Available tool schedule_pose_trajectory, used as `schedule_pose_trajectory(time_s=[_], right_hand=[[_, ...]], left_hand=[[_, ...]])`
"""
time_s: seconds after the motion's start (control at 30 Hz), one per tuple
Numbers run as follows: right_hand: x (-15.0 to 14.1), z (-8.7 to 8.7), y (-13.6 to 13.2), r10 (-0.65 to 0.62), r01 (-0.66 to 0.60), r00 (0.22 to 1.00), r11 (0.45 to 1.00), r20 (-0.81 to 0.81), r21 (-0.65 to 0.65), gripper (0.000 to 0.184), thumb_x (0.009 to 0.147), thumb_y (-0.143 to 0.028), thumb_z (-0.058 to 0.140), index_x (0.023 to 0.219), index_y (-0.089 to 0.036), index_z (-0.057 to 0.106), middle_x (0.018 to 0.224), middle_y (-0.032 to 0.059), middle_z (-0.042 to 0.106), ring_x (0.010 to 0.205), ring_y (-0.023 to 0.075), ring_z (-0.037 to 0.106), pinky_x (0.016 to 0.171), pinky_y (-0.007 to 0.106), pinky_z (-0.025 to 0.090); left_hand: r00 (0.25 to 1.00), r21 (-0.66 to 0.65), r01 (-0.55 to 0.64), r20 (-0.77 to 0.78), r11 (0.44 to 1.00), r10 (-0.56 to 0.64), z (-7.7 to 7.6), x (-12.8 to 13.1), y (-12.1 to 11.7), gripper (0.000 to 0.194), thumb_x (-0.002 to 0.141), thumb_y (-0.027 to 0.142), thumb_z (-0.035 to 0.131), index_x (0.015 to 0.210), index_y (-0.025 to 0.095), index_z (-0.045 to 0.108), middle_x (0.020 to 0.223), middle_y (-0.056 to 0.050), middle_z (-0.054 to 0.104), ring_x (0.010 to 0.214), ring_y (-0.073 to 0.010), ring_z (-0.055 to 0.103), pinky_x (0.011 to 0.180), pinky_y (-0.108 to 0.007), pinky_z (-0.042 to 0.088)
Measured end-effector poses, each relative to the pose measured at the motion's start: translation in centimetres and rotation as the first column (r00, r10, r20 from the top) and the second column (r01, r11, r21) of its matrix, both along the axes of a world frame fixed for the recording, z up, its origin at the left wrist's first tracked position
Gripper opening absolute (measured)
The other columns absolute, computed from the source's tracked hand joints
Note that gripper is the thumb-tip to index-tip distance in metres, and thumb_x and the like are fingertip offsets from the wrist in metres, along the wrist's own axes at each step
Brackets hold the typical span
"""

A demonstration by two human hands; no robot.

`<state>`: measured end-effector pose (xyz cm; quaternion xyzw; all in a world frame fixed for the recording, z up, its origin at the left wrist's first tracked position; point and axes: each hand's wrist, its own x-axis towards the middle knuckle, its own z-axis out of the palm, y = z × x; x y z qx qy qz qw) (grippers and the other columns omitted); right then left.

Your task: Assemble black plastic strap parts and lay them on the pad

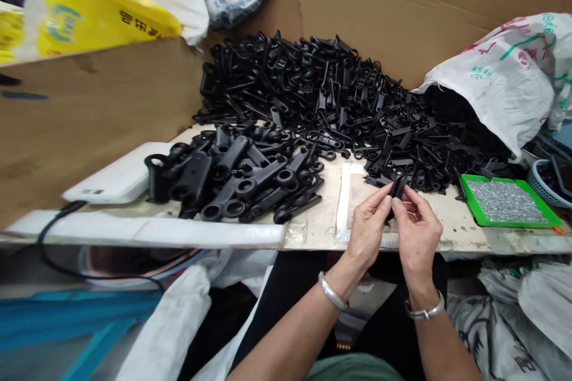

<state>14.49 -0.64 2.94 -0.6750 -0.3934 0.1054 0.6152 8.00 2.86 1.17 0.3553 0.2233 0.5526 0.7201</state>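
Note:
My left hand [369, 226] and my right hand [417, 229] meet above the near edge of the worktable [322, 223]. Together their fingertips pinch a small black plastic part [397, 187]. Both wrists wear silver bangles. Behind the hands lies a large heap of thin black plastic parts [322, 101]. To the left sits a smaller pile of thicker black arms with ring ends [241, 181].
A green tray of small metal screws [509, 201] sits at the right. A white sack [500, 83] spills black parts behind it. A white device with a black cable [116, 181] lies left. Cardboard walls [402, 0] surround the table. A blue basket [547, 181] is far right.

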Motion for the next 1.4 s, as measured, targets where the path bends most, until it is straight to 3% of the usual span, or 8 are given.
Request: schedule_pose_trajectory(time_s=[0.27,0.43,0.53,0.67,0.8,1.07,1.3,1.4], right_hand=[[0.5,1.3,-0.6,0.167,-0.168,0.977,0.986,-0.134,-0.002,0.029,0.072,-0.034,0.073,0.096,-0.019,0.064,0.093,0.0056,0.071,0.077,0.017,0.067,0.072,0.033,0.057],[1.2,1.4,-0.7,0.264,-0.277,0.947,0.96,-0.184,-0.049,0.03,0.069,-0.035,0.076,0.09,-0.02,0.06,0.082,0.0014,0.068,0.07,0.0157,0.067,0.067,0.031,0.057],[2.1,1.3,-0.5,0.319,-0.337,0.922,0.94,-0.221,-0.047,0.031,0.069,-0.038,0.077,0.088,-0.019,0.062,0.082,0.0026,0.069,0.072,0.0166,0.067,0.068,0.032,0.058],[3.6,1.0,-0.5,0.431,-0.436,0.852,0.898,-0.296,0.053,0.04,0.072,-0.041,0.077,0.105,-0.021,0.066,0.107,0.0067,0.071,0.097,0.0191,0.067,0.085,0.035,0.056],[3.8,0.7,-0.9,0.567,-0.613,0.703,0.789,-0.429,0.037,0.047,0.078,-0.045,0.072,0.119,-0.022,0.066,0.103,0.0066,0.075,0.092,0.0208,0.07,0.079,0.036,0.058],[2.9,-0.1,-1.8,0.509,-0.518,0.82,0.854,-0.263,0.037,0.027,0.079,-0.034,0.071,0.104,-0.024,0.074,0.096,0.0027,0.076,0.085,0.0185,0.071,0.081,0.034,0.058],[2.1,-1.0,-2.2,0.452,-0.456,0.846,0.888,-0.283,0.058,0.031,0.08,-0.04,0.07,0.106,-0.023,0.073,0.087,0.0032,0.076,0.076,0.0171,0.07,0.075,0.032,0.059],[1.7,-1.0,-2.2,0.427,-0.431,0.861,0.901,-0.276,0.05,0.033,0.08,-0.044,0.069,0.106,-0.022,0.072,0.091,0.0048,0.076,0.082,0.0193,0.071,0.079,0.035,0.059]], left_hand=[[0.954,0.341,0.128,-0.301,0.931,-0.021,-0.9,-2.6,-0.1,0.048,0.086,0.025,0.062,0.134,0.022,0.057,0.138,-0.007,0.059,0.13,-0.0235,0.052,0.111,-0.036,0.04],[0.863,0.52,0.016,-0.439,0.854,0.252,-0.3,-3.1,-0.5,0.048,0.082,0.015,0.062,0.129,0.018,0.06,0.128,-0.01,0.065,0.119,-0.0237,0.061,0.105,-0.037,0.046],[0.824,0.512,-0.025,-0.476,0.859,0.307,0.1,-3.5,-0.8,0.037,0.085,0.017,0.06,0.122,0.019,0.065,0.12,-0.008,0.07,0.109,-0.0229,0.066,0.099,-0.035,0.05],[0.861,0.358,0.072,-0.494,0.931,0.124,0.4,-4.2,-1.3,0.035,0.086,0.024,0.06,0.121,0.018,0.066,0.107,-0.008,0.074,0.089,-0.0208,0.07,0.087,-0.033,0.054],[0.913,0.265,0.133,-0.408,0.955,-0.014,0.2,-4.3,-1.6,0.034,0.083,0.023,0.064,0.117,0.02,0.069,0.127,-0.008,0.066,0.113,-0.0254,0.063,0.101,-0.038,0.049],[0.865,0.332,0.079,-0.492,0.94,0.101,0.0,-4.0,-2.0,0.027,0.083,0.023,0.066,0.109,0.02,0.072,0.116,-0.007,0.072,0.109,-0.0255,0.066,0.101,-0.038,0.05],[0.812,0.444,0.088,-0.551,0.892,0.194,0.0,-4.2,-2.2,0.028,0.086,0.022,0.06,0.112,0.021,0.071,0.115,-0.007,0.072,0.077,-0.0189,0.072,0.074,-0.03,0.059],[0.809,0.46,0.077,-0.548,0.885,0.214,0.1,-4.3,-2.2,0.029,0.086,0.021,0.06,0.113,0.022,0.07,0.117,-0.007,0.072,0.082,-0.0196,0.072,0.081,-0.031,0.058]])
